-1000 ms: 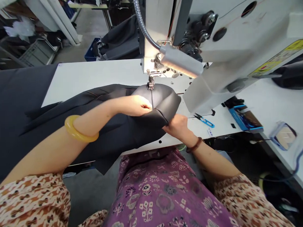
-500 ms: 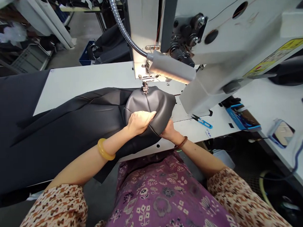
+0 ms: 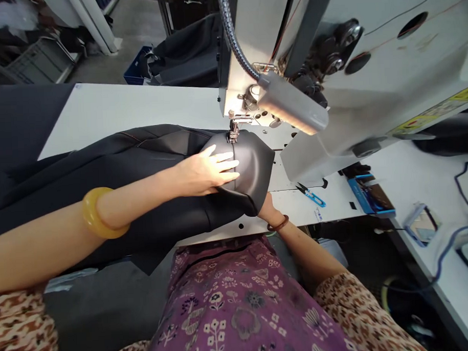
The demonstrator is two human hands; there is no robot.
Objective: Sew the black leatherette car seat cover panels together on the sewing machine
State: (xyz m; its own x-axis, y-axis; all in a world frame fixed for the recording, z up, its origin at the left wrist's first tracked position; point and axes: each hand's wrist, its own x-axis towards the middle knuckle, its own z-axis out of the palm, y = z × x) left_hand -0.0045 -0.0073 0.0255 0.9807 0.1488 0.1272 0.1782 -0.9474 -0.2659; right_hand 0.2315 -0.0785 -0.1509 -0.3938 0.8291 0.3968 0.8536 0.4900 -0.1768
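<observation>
A black leather-like piece (image 3: 149, 158) lies over the white table (image 3: 112, 110), its rounded end bulging under the presser foot (image 3: 233, 132) of a large white sewing machine (image 3: 353, 84). My left hand (image 3: 206, 169) rests flat on top of that bulge, fingers stretched out, just short of the needle. My right hand (image 3: 266, 206) is tucked under the near edge of the folded piece; only its heel and the wrist with a brown bracelet show, the fingers are hidden. A yellow bangle (image 3: 95, 213) sits on my left forearm.
Blue-handled thread snips (image 3: 311, 194) lie on the table right of the piece. A blue box (image 3: 369, 196) and a small clear case (image 3: 422, 222) stand further right, beside cables. More dark fabric (image 3: 13, 122) covers the table's left end. A lamp (image 3: 293, 102) hangs over the needle.
My left hand has gone from gripping the near edge of the bulge to lying flat on top, closer to the needle. The right hand has slid further under the piece.
</observation>
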